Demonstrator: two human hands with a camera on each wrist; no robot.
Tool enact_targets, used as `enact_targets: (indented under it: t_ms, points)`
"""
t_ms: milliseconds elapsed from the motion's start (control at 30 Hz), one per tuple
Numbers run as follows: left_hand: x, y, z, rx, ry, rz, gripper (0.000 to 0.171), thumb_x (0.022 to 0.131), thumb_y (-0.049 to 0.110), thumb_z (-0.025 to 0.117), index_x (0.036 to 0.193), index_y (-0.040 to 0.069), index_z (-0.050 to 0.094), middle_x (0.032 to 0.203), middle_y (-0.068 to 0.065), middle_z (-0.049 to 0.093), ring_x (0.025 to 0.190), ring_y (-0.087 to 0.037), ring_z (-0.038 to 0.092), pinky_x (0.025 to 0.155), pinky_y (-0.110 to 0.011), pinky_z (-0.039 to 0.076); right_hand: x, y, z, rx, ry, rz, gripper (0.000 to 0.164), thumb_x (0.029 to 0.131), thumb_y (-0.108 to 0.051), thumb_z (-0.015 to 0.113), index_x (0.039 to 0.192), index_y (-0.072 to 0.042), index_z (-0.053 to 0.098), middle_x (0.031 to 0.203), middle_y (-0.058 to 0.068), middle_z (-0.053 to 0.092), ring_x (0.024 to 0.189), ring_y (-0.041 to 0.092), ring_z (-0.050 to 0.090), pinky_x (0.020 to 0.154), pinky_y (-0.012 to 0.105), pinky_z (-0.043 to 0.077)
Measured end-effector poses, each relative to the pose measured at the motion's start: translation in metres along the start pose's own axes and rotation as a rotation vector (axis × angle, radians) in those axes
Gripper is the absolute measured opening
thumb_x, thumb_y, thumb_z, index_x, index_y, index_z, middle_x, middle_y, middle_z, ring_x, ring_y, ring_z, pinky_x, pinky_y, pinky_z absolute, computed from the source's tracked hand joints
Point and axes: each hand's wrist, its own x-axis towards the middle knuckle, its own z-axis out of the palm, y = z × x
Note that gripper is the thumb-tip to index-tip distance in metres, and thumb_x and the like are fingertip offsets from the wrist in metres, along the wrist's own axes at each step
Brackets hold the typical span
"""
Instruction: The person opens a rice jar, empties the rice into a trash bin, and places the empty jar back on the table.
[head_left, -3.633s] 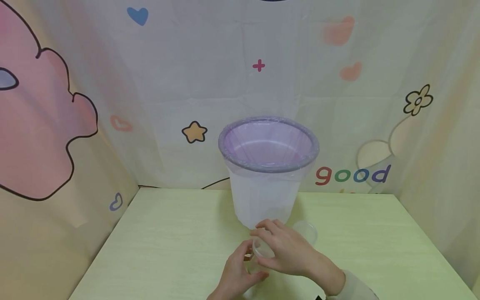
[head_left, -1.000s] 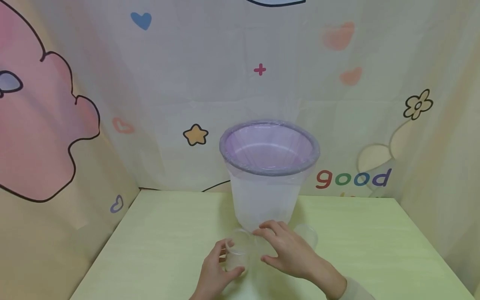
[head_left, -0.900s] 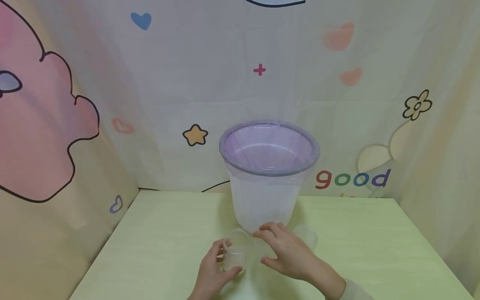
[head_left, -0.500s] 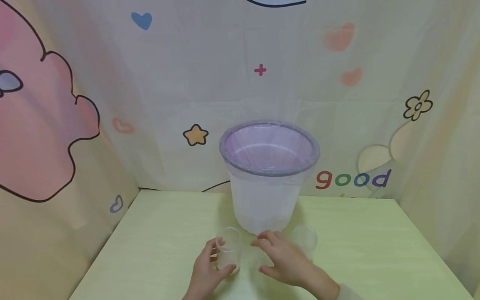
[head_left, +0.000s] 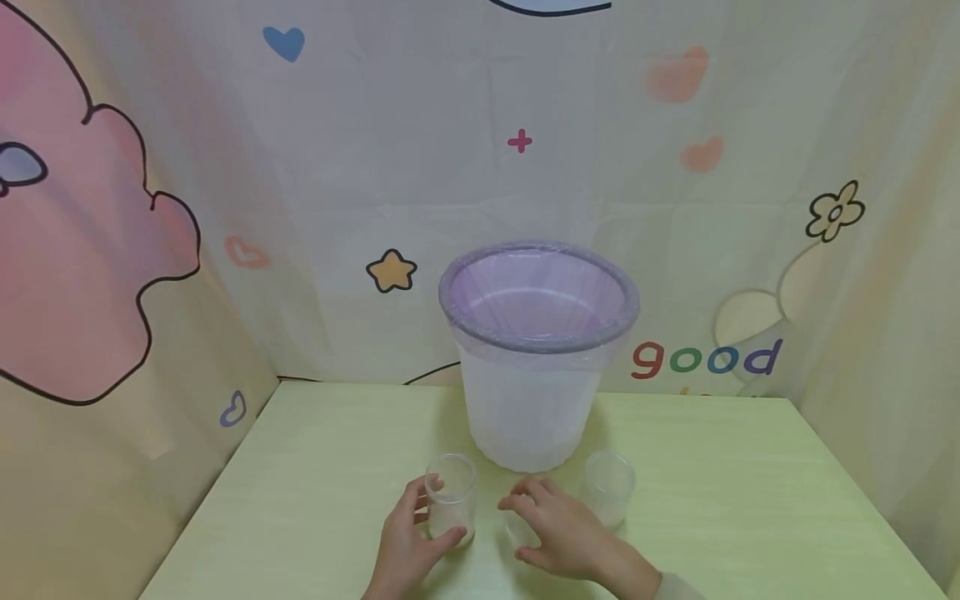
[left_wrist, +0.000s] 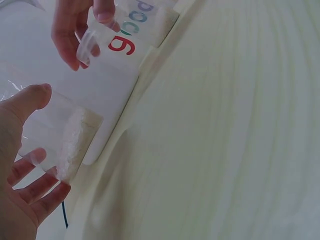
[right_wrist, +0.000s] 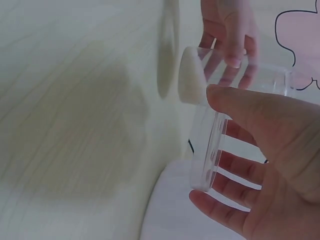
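Observation:
My left hand [head_left: 408, 537] holds a clear jar [head_left: 453, 510] upright near the front of the table, thumb on the near side and fingers behind. A layer of white material [left_wrist: 77, 145] fills the bottom of this jar, as the left wrist view shows. To its right, my right hand [head_left: 564, 531] grips a clear round lid [right_wrist: 204, 155] by its edge, held on its side above the tabletop. The lid and the held jar are apart in the head view. Just beyond the right hand stands a second clear jar [head_left: 611, 479], also with something white at its base [left_wrist: 166, 26].
A white bin [head_left: 528, 408] with a purple-grey rim and a clear liner stands behind the hands. The pale green table [head_left: 330, 450] ends at a curtain [head_left: 345, 150] printed with hearts, a star and the word "good".
The hands were together at the jar and have drawn apart. My left hand has carried the jar leftward; my right hand, with the lid, has come slightly lower and nearer, baring more of the second jar.

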Motion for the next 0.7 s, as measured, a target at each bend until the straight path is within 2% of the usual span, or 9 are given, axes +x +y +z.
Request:
enact_targets:
  t_ms: [200,433,700]
  points:
    - [-0.001,0.001,-0.001,-0.002,-0.007,-0.02,0.068,0.064,0.024,0.083,0.122,0.015,0.048,0.119,0.001,0.057,0.102,-0.02,0.057,0.08,-0.029,0.051,0.0,0.006,0.008,0.008,-0.037,0.005,0.049,0.07,-0.025,0.078,0.112,-0.015,0.056,0.109,0.001,0.051,0.098,0.02,0.05,0.076,0.03,0.05]
    - [-0.002,0.005,0.0,-0.001,-0.007,-0.032,0.067,0.064,0.023,0.083,0.121,0.015,0.048,0.117,-0.002,0.057,0.101,-0.02,0.057,0.079,-0.029,0.051,-0.003,0.008,0.013,0.044,-0.133,0.065,0.046,0.072,-0.025,0.076,0.113,-0.016,0.056,0.112,0.001,0.05,0.099,0.02,0.05,0.071,0.026,0.05]
    - [-0.002,0.006,0.0,0.002,0.014,-0.017,0.066,0.064,0.023,0.084,0.12,0.015,0.049,0.115,-0.002,0.058,0.099,-0.022,0.057,0.078,-0.03,0.051,-0.002,0.011,0.02,0.051,-0.169,0.06,0.045,0.073,-0.023,0.075,0.113,-0.015,0.056,0.112,0.001,0.05,0.1,0.021,0.05,0.078,0.029,0.05]
